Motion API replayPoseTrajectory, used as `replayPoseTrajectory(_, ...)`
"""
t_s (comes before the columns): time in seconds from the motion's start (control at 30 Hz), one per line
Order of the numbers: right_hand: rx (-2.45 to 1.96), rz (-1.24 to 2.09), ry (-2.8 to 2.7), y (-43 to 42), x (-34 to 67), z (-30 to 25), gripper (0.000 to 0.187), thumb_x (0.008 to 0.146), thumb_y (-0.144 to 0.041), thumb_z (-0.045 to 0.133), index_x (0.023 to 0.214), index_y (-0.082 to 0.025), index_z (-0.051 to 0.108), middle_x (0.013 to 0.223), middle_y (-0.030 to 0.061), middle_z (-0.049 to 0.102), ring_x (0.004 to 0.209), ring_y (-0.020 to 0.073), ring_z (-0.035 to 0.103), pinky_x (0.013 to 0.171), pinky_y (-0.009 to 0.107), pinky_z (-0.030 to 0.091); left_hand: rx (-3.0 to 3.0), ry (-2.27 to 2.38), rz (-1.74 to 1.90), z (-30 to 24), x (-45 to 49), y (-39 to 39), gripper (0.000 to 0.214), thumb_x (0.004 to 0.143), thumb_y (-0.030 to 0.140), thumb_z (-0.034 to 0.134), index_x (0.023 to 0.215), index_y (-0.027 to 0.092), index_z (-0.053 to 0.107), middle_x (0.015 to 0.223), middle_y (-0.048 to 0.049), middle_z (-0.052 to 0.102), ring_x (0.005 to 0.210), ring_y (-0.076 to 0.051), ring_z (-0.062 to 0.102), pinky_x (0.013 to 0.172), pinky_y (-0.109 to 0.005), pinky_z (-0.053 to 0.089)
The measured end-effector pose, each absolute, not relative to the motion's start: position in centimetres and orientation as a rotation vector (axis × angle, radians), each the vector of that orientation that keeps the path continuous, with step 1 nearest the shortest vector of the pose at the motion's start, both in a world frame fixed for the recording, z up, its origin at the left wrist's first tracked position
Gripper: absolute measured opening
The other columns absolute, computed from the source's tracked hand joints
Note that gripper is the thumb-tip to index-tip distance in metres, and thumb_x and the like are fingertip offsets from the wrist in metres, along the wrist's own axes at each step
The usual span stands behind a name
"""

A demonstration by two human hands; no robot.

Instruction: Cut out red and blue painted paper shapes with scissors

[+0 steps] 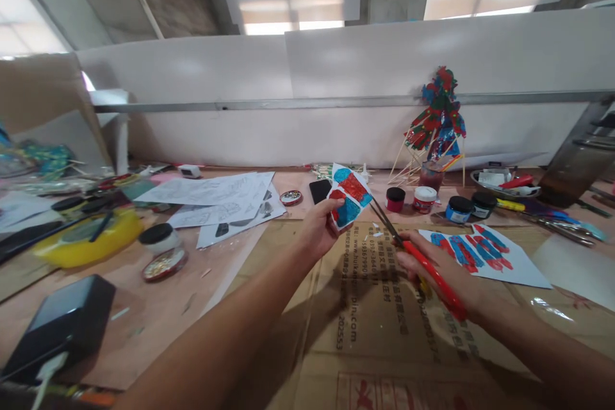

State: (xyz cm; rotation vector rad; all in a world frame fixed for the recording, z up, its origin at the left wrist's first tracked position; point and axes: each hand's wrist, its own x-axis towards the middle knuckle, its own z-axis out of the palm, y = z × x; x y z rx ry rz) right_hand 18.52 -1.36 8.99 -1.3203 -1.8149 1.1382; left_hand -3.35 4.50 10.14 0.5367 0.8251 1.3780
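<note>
One left hand [323, 229] pinched painted paper [353, 189]; the right hand [449, 266] curled around one pair of red-handled scissors [434, 277]; four paint jars [425, 200] stood beyond it.

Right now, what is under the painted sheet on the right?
Cardboard shows along the near edge of the sheet, which seems to rest on it. Anything under its middle is covered; the right hand hides its near left part.

Pinkish tabletop [158, 307] under printed cardboard [312, 359], paper drawings [225, 198], paint jars [425, 199], a black box [62, 327]
</note>
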Motion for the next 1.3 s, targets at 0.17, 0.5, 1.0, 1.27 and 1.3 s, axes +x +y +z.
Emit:
replayPoseTrajectory(0.17, -1.264, 1.180, -1.933, -1.5, 18.7, 9.3, 0.042, 0.087, -0.051, 0.059, 0.119, -0.023, 0.063, 0.117, 0.0090, 0.067, 0.088, 0.0233, 0.065, 0.074, 0.035, 0.053, 0.582, 0.905, 1.341, 9.9, -2.5, 4.0, 0.013, 0.064, 0.008, 0.069, 0.075, 0.014, 0.067, 0.070, -0.0062, 0.072, 0.057, -0.015, 0.064, 0.061, -0.028, 0.054)
replayPoseTrajectory(0.5, -1.268, 1.233, -1.947, -1.4, 18.9, 8.6, 0.047, 0.089, -0.057, 0.056, 0.117, -0.019, 0.062, 0.082, 0.0040, 0.065, 0.071, 0.0170, 0.060, 0.058, 0.026, 0.047, 0.692, 0.845, 1.324, 9.5, -1.9, 3.5, 0.011, 0.064, 0.007, 0.072, 0.073, 0.013, 0.069, 0.064, -0.0047, 0.070, 0.057, -0.013, 0.062, 0.064, -0.025, 0.052)
replayPoseTrajectory(1.0, -1.216, 1.289, -1.911, -1.2, 19.1, 8.1, 0.042, 0.090, -0.051, 0.058, 0.116, -0.020, 0.067, 0.061, -0.0037, 0.050, 0.048, 0.0096, 0.040, 0.046, 0.022, 0.035, 0.719, 0.827, 1.302, 9.2, -1.9, 3.6, 0.016, 0.064, 0.010, 0.073, 0.080, 0.013, 0.070, 0.076, -0.0091, 0.074, 0.066, -0.018, 0.066, 0.068, -0.029, 0.053)
replayPoseTrajectory(1.27, -1.250, 1.262, -1.948, -1.4, 18.8, 8.5, 0.035, 0.091, -0.049, 0.054, 0.108, -0.023, 0.070, 0.053, -0.0049, 0.048, 0.044, 0.0115, 0.045, 0.046, 0.023, 0.040, 0.717, 0.834, 1.303, 9.1, -1.9, 3.7, 0.010, 0.067, 0.009, 0.072, 0.076, 0.013, 0.069, 0.079, -0.0092, 0.074, 0.064, -0.016, 0.066, 0.070, -0.029, 0.052)
replayPoseTrajectory(1.3, -1.254, 1.252, -1.954, -1.4, 18.7, 8.5, 0.033, 0.092, -0.049, 0.054, 0.105, -0.023, 0.070, 0.052, -0.0050, 0.047, 0.044, 0.0117, 0.045, 0.046, 0.023, 0.040, 0.715, 0.834, 1.302, 9.1, -1.9, 3.7, 0.010, 0.067, 0.009, 0.071, 0.076, 0.013, 0.069, 0.079, -0.0094, 0.074, 0.064, -0.016, 0.066, 0.070, -0.029, 0.052)
